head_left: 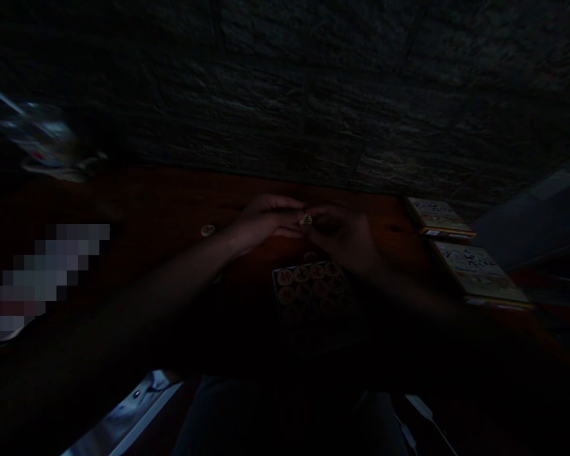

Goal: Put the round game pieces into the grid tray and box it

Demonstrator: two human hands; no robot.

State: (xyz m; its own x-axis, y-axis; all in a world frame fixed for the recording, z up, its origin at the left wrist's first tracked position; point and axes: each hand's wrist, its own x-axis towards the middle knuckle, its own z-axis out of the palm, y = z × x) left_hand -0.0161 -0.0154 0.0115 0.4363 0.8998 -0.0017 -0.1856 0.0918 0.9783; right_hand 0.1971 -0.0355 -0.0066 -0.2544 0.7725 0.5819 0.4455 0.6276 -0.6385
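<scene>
Head cam: blue script on two pale flat boxes (479, 271) at right, red and black Chinese characters on round pale discs (285, 277) in a squarish tray (273, 278). Past its far edge, half-curled left hand (266, 221) and right hand (344, 234) meet at a small cream black-lettered disc (306, 220), can't tell which grips.

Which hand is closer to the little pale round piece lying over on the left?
The left. The left hand is just to the right of that round piece; the right hand is farther right, beyond the left one.
</scene>
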